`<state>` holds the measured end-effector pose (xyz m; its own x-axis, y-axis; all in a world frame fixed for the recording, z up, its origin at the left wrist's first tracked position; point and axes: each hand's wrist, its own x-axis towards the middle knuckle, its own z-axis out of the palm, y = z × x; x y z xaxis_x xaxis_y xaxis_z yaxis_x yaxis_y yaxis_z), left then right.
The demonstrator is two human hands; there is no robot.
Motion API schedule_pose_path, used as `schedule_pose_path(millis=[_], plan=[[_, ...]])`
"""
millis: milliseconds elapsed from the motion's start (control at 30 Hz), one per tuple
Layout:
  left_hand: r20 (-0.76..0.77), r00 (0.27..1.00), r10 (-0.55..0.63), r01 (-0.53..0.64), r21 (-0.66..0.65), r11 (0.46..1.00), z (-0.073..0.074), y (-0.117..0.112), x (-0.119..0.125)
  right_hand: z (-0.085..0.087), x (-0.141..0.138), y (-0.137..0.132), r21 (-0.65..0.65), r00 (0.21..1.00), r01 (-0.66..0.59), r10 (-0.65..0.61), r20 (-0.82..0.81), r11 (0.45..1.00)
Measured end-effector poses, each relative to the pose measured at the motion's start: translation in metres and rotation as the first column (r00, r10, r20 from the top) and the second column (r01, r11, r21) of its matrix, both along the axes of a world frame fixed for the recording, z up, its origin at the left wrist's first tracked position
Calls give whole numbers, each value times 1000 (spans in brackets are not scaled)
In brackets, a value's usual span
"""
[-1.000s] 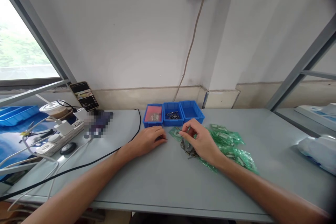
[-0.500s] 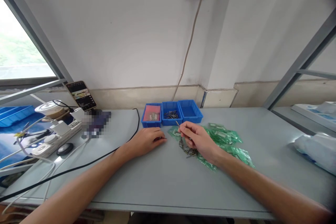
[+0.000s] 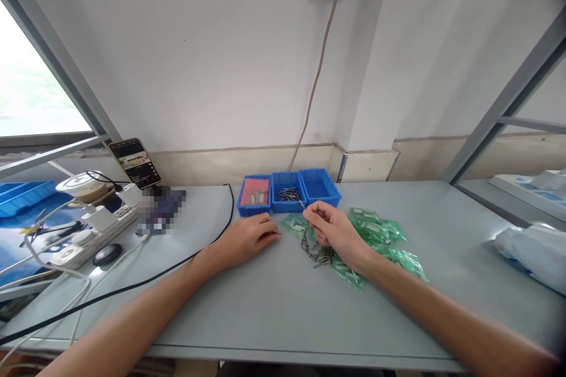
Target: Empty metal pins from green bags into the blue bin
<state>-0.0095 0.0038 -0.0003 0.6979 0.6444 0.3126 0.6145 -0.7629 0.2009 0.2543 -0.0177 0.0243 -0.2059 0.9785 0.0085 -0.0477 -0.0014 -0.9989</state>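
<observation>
My right hand (image 3: 335, 230) pinches a thin metal pin (image 3: 302, 205) between thumb and fingertips, its tip pointing up and left toward the blue bins. Below that hand lies a loose pile of small metal pins (image 3: 315, 252), partly brass-coloured. My left hand (image 3: 252, 237) rests on the table to the left of the pile, fingers loosely bent and thumb apart, with nothing visible in it. Small green plastic bags (image 3: 375, 232) spread under and to the right of my right hand. Another green bag (image 3: 295, 224) lies between the two hands.
Against the wall stand a blue bin with pink sheet (image 3: 254, 210), a bin of dark metal pins (image 3: 288, 207) and an empty blue bin (image 3: 321, 195). A black cable (image 3: 181, 259) runs under my left forearm. A phone (image 3: 135, 162) and power strip (image 3: 95, 232) stand at left.
My right hand holds the pin at nearly the same place, its tip slightly lower and turned more upright. My left hand stays put. The view has shifted slightly.
</observation>
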Motion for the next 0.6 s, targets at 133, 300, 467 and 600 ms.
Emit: schedule_pose_path(millis=[133, 300, 467, 600], plan=[[-11, 1000, -5, 5, -1, 1000, 0, -2, 3, -3, 2, 7, -24, 999, 17, -18, -45, 1000], [2, 1000, -8, 8, -25, 1000, -1, -3, 5, -4, 3, 11, -87, 995, 9, -17, -98, 996], [-6, 1000, -4, 4, -38, 999, -2, -3, 5, 1, 1, 9, -148, 991, -34, 14, -135, 988], [-16, 1000, 1, -2, -43, 999, -2, -3, 5, 0, 0, 10, -148, 987, -19, -5, -160, 989]])
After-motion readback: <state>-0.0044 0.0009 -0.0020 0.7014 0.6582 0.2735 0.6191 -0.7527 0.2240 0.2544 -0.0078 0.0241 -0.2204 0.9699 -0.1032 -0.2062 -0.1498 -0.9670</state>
